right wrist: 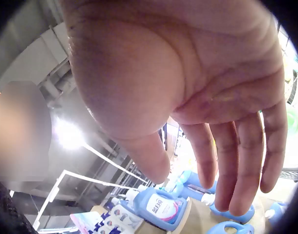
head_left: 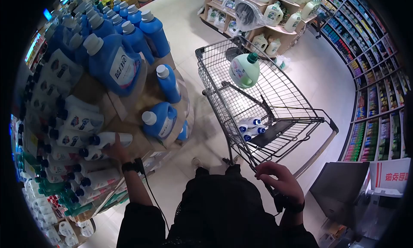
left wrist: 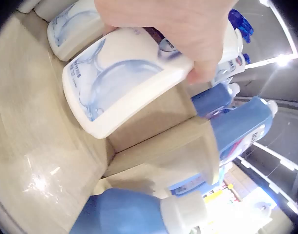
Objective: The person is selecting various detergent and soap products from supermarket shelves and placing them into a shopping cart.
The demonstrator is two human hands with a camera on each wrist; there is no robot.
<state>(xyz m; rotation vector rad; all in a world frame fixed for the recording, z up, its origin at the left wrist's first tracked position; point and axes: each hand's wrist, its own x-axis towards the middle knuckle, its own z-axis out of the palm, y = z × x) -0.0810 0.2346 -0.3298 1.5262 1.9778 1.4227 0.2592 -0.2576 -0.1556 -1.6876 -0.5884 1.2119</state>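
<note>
My left hand (head_left: pixel 117 150) grips a white bottle (head_left: pixel 125 139) with a dark cap on the display at the left. In the left wrist view, the fingers of that hand (left wrist: pixel 183 29) curl round the white bottle (left wrist: pixel 119 78), which has a pale blue label and lies tilted over the wooden shelf. My right hand (head_left: pixel 282 181) hangs above the cart's handle end, holding nothing. The right wrist view shows this hand (right wrist: pixel 188 87) with its fingers loosely extended and the palm toward the camera.
The shopping cart (head_left: pixel 316 119) holds a green jug (head_left: pixel 244 70) and several white bottles with blue caps (head_left: pixel 252 126). Blue detergent jugs (head_left: pixel 116 67) crowd the round wooden display. Shelves (head_left: pixel 372 93) line the right side, with a dark box (head_left: pixel 340 185) near my right arm.
</note>
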